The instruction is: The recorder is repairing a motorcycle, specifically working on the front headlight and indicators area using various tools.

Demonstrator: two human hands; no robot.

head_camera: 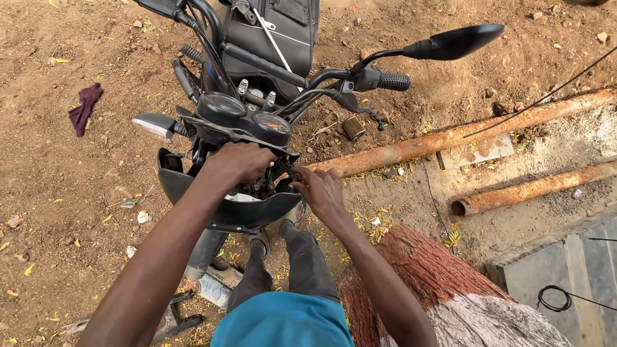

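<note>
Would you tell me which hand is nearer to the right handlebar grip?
The right hand: it lies below the grip, at the headlight cowl. The left hand rests further left, under the gauges.

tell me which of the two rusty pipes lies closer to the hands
The longer rusty pipe, the upper one; its near end almost reaches the right hand. The shorter pipe lies farther right.

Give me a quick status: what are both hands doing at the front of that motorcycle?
Left hand gripping inside the headlight cowl, below the gauges. Right hand pinching a small part at the cowl's right edge. Nothing blocking either hand.
</note>
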